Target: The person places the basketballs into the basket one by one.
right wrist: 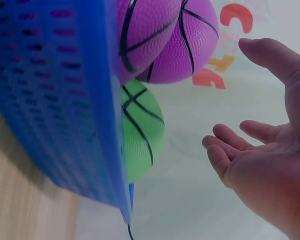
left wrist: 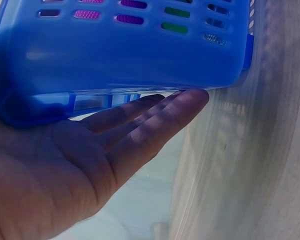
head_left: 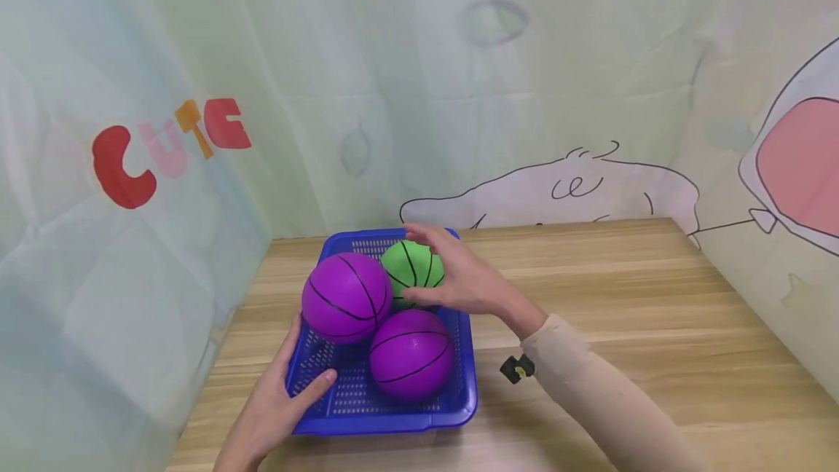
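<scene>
A blue plastic basket [head_left: 387, 425] with slotted walls stands on the wooden table. Inside it are two purple balls [head_left: 344, 297] [head_left: 411, 359] and a green ball [head_left: 403, 268], all with black basketball lines. My left hand [head_left: 272, 399] holds the basket's left side, its thumb over the rim and its fingers outside. In the left wrist view those fingers [left wrist: 145, 130] stretch along under the rim. Over the green ball hovers my right hand [head_left: 462, 272], fingers spread and relaxed. The right wrist view shows a gap between that hand [right wrist: 270, 155] and the green ball [right wrist: 142, 145].
The wooden table [head_left: 609, 312] extends to the right of the basket. Printed cloth [head_left: 367, 93] hangs behind and at both sides, with the letters CUTE at left. A small black piece [head_left: 518, 368] with a yellow spot shows beside the right sleeve [head_left: 590, 377].
</scene>
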Tool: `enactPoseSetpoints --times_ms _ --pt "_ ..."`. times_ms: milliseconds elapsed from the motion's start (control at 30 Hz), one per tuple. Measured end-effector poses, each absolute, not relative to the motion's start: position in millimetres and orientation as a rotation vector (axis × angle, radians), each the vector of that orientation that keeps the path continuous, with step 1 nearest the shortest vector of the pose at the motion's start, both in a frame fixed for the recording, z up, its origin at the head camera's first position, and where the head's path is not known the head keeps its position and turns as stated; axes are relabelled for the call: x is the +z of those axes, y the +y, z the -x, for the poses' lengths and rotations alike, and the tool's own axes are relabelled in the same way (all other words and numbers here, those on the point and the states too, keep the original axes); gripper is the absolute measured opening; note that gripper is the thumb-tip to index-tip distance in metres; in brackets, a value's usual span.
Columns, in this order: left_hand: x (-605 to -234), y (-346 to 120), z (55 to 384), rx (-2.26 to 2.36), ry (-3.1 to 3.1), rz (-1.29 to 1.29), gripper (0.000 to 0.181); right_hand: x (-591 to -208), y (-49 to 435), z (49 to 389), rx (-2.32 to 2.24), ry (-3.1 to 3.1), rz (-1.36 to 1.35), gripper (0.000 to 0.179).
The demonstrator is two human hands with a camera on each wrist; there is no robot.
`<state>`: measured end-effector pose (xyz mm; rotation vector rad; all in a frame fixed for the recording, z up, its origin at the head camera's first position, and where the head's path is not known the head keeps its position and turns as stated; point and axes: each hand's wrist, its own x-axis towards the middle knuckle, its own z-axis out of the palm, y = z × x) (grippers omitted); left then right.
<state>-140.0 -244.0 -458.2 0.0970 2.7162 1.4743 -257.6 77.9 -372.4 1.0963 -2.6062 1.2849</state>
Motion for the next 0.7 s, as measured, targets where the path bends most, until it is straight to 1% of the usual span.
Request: enactPoseSetpoints --times_ms 267,467,700 --pt "-458 -245 139 1.415 2.736 -0.070 0.105 -370 117 248 1.101 -2.610 -0.972 0.086" --pt "-454 -249 135 1.299 2.815 -0.054 0.112 -367 151 238 0.934 -2.645 -0.835 0.082" --pt "-428 -264 141 1.418 2.991 -0.290 0.107 -369 191 229 0.749 -2.651 -0.725 0.084"
